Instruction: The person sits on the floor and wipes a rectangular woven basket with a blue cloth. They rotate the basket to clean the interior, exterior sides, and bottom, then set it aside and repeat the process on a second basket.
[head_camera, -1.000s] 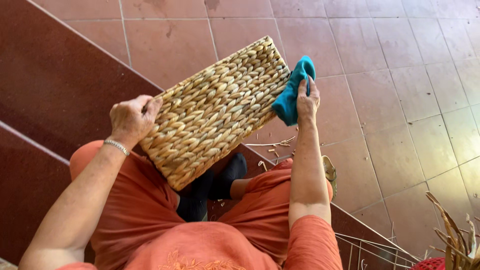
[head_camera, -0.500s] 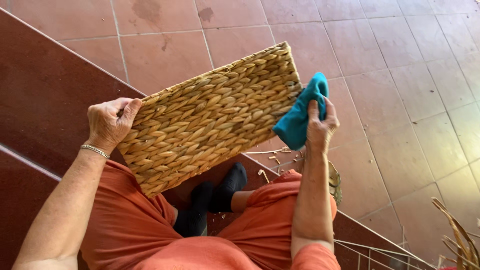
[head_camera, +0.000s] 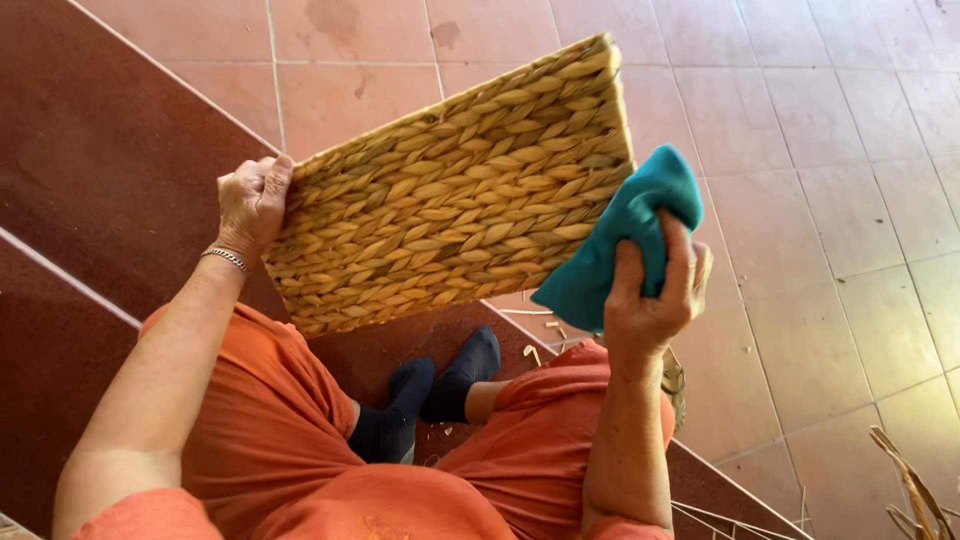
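Note:
A rectangular woven basket (head_camera: 450, 205) of braided straw-coloured fibre is held up in front of me, one broad side facing the camera. My left hand (head_camera: 250, 205) grips its left edge, a thin bracelet on the wrist. My right hand (head_camera: 655, 290) clutches a teal cloth (head_camera: 625, 235) bunched against the basket's right edge. Below the basket are my orange trousers and dark socks (head_camera: 430, 395).
I sit on dark red steps (head_camera: 90, 170) above a floor of terracotta tiles (head_camera: 820, 150). Loose dry fibre strands (head_camera: 910, 485) lie at the lower right, and small scraps (head_camera: 535, 335) lie on the step near my feet.
The basket has tilted and come closer to the camera. My right hand with the teal cloth has slid down along the basket's right edge.

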